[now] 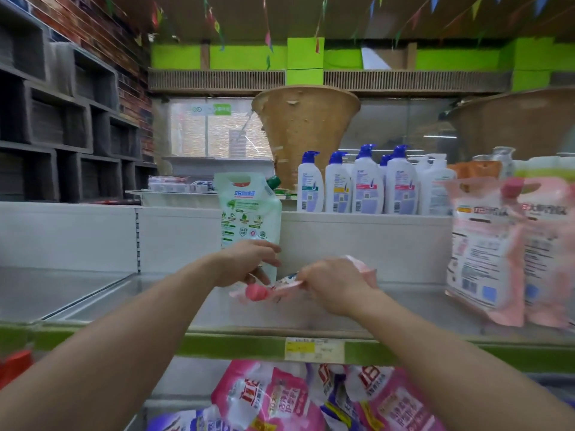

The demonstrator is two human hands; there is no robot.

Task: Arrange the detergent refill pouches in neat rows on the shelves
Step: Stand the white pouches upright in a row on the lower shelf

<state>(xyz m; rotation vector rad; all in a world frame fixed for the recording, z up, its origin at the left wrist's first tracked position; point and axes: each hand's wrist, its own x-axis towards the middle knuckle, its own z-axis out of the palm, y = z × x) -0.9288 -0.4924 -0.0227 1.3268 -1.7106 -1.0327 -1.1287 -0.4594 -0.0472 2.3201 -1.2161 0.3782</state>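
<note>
- Green-printed refill pouch [249, 213] upright on the grey shelf [404, 306], against its back wall.
- Left hand [245, 262] curled around that pouch's lower part.
- Right hand [336, 284] pinching a pink-capped pouch [264, 290] lying flat just in front of the green one.
- Two pink pouches [497, 250] upright, well right of it.

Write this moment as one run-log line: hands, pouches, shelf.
left hand: on green pouch, upright | right hand: holding pink pouch, lying flat | shelf: pink pouches standing at right
</note>
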